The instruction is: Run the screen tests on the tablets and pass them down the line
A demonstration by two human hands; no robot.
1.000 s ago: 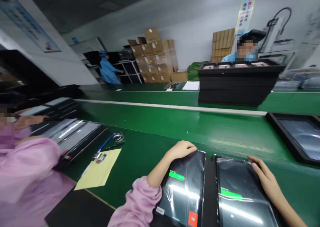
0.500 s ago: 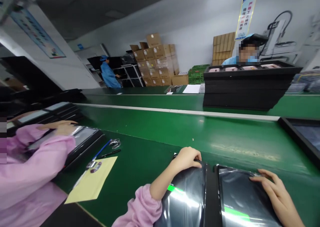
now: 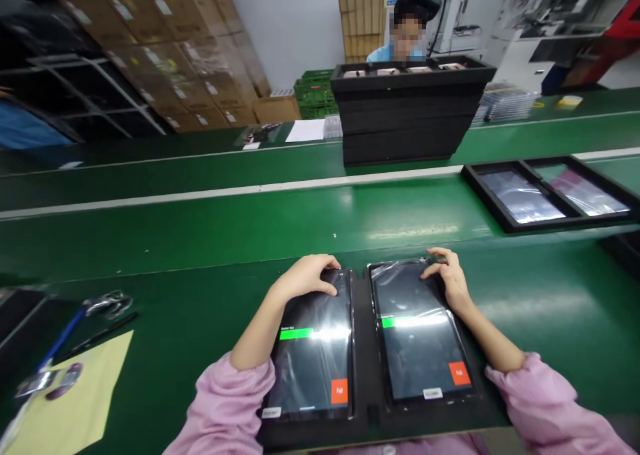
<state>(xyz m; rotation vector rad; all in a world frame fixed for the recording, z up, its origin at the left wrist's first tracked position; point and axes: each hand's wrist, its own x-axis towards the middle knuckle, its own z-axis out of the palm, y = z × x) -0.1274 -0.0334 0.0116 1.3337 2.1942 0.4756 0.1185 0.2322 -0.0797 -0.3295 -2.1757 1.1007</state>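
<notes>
Two tablets lie side by side in a black tray [image 3: 361,375] in front of me, each showing a green bar and a red square button. My left hand [image 3: 306,276] rests curled over the top left corner of the left tablet [image 3: 313,355]. On the top right corner of the right tablet [image 3: 420,335], which is covered in clear film, my right hand [image 3: 449,275] rests with fingers bent. Both sleeves are pink.
A second black tray with two tablets [image 3: 547,191] sits on the green belt at the right. A tall stack of black trays [image 3: 407,111] stands beyond, with a person behind it. A yellow envelope [image 3: 75,395], pens and a blue lanyard lie at the left.
The view has swung right and down, so the person in pink at the left is out of sight. Both tablets show in full; my hands stay on their top corners.
</notes>
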